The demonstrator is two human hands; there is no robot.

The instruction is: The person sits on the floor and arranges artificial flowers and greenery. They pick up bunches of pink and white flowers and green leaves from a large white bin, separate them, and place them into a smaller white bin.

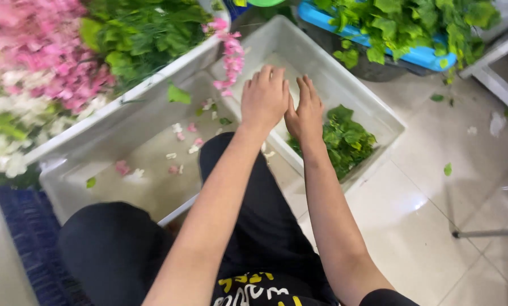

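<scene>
My left hand (265, 96) and my right hand (306, 113) reach side by side over a white plastic tub (373, 102), palms down, fingers stretched and close together. Neither hand holds anything that I can see. A heap of green artificial leaves (347, 139) lies in the near right corner of that tub, just right of my right hand. The far part of the tub's bottom is bare.
A second white tub (61, 187) at the left holds scattered pink and white petals. Behind it a tray carries pink and white flowers (33, 51) and green foliage (146, 28). A blue tray of leaves (413, 28) stands at the back. Loose leaves dot the tiled floor (447, 170).
</scene>
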